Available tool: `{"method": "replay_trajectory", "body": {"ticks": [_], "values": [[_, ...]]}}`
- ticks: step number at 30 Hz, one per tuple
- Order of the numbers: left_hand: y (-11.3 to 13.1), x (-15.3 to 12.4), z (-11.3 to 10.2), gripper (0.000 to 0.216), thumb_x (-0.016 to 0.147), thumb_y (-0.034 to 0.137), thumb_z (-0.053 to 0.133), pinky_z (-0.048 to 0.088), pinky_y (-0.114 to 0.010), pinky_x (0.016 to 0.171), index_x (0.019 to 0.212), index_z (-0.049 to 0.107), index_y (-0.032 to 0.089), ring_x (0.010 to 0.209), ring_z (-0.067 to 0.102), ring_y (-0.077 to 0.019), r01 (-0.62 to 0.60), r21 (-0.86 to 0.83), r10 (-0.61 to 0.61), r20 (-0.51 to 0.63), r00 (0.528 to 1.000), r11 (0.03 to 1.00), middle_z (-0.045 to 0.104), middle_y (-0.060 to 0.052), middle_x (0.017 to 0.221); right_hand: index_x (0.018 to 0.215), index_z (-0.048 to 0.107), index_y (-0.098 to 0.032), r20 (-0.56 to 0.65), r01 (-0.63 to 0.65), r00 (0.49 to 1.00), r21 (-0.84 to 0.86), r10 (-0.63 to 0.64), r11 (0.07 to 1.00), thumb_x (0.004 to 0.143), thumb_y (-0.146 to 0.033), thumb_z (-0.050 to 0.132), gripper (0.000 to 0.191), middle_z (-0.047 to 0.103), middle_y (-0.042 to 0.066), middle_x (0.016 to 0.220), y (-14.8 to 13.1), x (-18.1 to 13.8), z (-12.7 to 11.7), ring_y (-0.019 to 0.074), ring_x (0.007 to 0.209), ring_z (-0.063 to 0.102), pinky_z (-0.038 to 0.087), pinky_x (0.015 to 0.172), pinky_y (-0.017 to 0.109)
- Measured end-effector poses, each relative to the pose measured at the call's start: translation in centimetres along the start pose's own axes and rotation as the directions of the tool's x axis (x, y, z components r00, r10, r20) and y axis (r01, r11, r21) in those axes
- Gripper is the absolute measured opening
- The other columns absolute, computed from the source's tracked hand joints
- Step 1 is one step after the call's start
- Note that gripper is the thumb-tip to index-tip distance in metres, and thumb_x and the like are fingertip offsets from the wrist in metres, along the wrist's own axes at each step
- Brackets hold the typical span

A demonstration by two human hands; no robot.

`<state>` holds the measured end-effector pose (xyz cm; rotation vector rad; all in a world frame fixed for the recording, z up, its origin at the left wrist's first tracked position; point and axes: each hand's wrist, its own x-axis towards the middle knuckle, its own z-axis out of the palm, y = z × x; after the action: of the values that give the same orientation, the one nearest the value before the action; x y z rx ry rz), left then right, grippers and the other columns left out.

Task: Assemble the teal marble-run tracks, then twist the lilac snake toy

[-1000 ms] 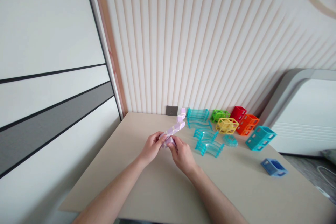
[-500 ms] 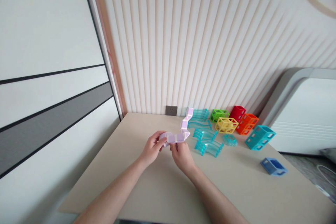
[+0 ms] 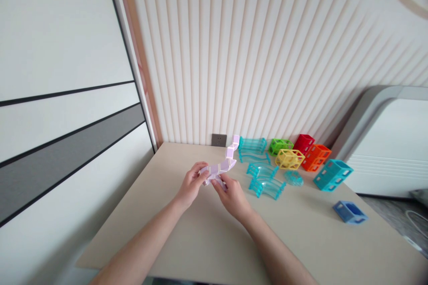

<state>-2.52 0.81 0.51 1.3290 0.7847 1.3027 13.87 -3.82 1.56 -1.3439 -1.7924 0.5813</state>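
A lilac and white twisty snake puzzle (image 3: 219, 168) is held up over the table between both hands. My left hand (image 3: 191, 185) is closed on its left end, thumb on top. My right hand (image 3: 233, 194) pinches a lower segment on the near side, its thumb lying along the piece. From there the chain bends right and then zigzags away, its free end pointing toward the wall. Some segments are hidden by my fingers.
Clear teal track pieces (image 3: 267, 187) lie right of my hands. Beyond them stand green (image 3: 281, 146), yellow (image 3: 289, 159), red (image 3: 304, 144), orange (image 3: 316, 157) and teal (image 3: 332, 175) frame blocks. A blue block (image 3: 350, 212) sits at the right. A wall socket (image 3: 219, 140) is behind the table.
The snake puzzle has tilted and swung slightly left, and its segments sit at a different angle. My right hand has turned, with its thumb now showing along the lower piece.
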Motion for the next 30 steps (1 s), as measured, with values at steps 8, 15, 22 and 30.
{"method": "replay_trajectory", "body": {"ticks": [8,15,22,30], "values": [[-0.1,-0.1,-0.3,0.04,0.082,0.054,0.067,0.043,-0.025,0.069,0.097,0.067,0.017,0.085,0.055,-0.0189,-0.03,0.048,0.023,0.137,0.99,0.998,0.058,-0.008,0.107,0.083,0.055,-0.018,0.312,-0.372,0.908,0.291,0.281,0.881,0.091,-0.059,0.045,0.043,0.058,-0.004,0.066,-0.1,0.0,0.0,0.0078,0.034,0.053,0.032,0.031,0.017],[1.1,-0.9,-0.3,0.038,0.084,0.05,0.067,0.044,-0.027,0.069,0.103,0.068,0.017,0.082,0.057,-0.019,0.023,0.054,-0.042,0.399,0.916,0.998,0.062,-0.009,0.099,0.112,0.051,-0.017,0.72,-0.573,0.691,0.491,0.064,0.656,0.07,-0.064,0.073,0.066,0.069,0.003,0.073,2.0,-0.6,-1.8,0.0142,0.049,0.065,0.048,0.043,0.021],[1.3,-0.9,-0.5,0.04,0.081,0.051,0.071,0.041,-0.024,0.053,0.102,0.067,0.016,0.059,0.052,-0.0126,0.198,-0.075,-0.141,0.466,0.873,0.977,0.062,-0.003,0.079,0.109,0.059,-0.016,0.747,-0.637,0.665,0.549,0.025,0.541,0.069,-0.059,0.073,0.06,0.067,0.001,0.064,1.1,-0.5,-2.3,0.0099,0.043,0.056,0.036,0.037,0.016],[-0.2,0.2,-0.9,0.035,0.082,0.045,0.072,0.04,-0.022,0.068,0.103,0.066,0.018,0.076,0.056,-0.0137,0.098,-0.222,-0.07,0.131,0.989,0.97,0.066,-0.002,0.088,0.121,0.056,-0.018,0.649,-0.633,0.757,0.701,0.075,0.33,0.085,-0.059,0.054,0.055,0.072,0.004,0.078,1.1,0.1,-0.6,0.0121,0.048,0.062,0.048,0.045,0.023]]}}
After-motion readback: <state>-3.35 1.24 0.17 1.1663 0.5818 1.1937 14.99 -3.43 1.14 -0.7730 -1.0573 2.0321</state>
